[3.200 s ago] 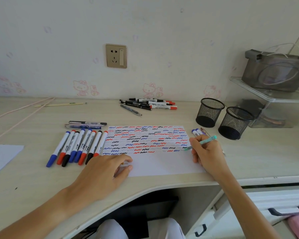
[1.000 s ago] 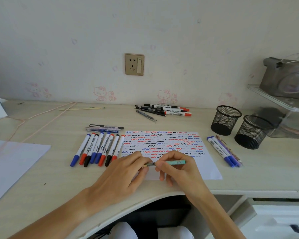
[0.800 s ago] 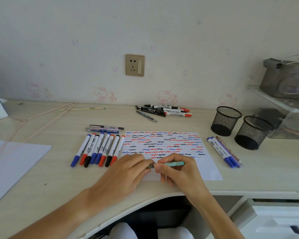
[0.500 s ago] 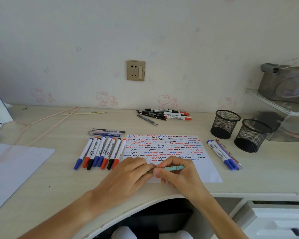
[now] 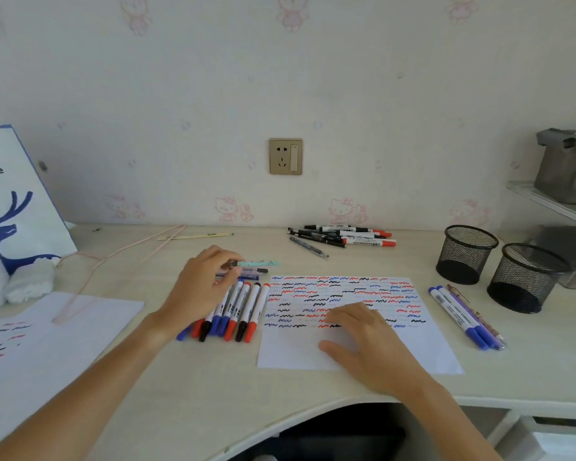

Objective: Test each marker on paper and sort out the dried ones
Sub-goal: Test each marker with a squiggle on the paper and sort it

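Head view, desk (image 5: 313, 387) seen from above its curved front edge. Left hand (image 5: 202, 287) reached toward the middle of the desk, fingers curled round a teal pen (image 5: 258, 263), holding it level above two pens (image 5: 246, 273) lying crosswise. Just below those, row of markers (image 5: 233, 311) side by side, red, blue and black caps pointing at the front edge, partly hidden under the left hand and wrist. Right hand (image 5: 363, 341) flat and relaxed, fingers straight, resting on the test sheet (image 5: 423, 347), gripping nothing. Test sheet lying near the front edge, right of the marker row, its upper part filled with short red, blue and black squiggles, its lower part blank. Right of the sheet, apart from it, small group of blue-capped markers (image 5: 459, 317) with one or two thinner pens alongside, slanting toward the front right. Toward the right edge, two black mesh cups (image 5: 466, 254) standing upright, touching or nearly so, both looking empty from this angle. Near the back edge, against the wall, loose pile of markers and pens (image 5: 343, 236), several with red caps. Second sheet (image 5: 47, 331) at the left edge, squiggles on its left part. White bag with blue print (image 5: 17, 201) upright in the back left corner. Wall socket (image 5: 285, 157) above the back edge. Clear shelf (image 5: 552, 204) at the right edge, grey box on top.
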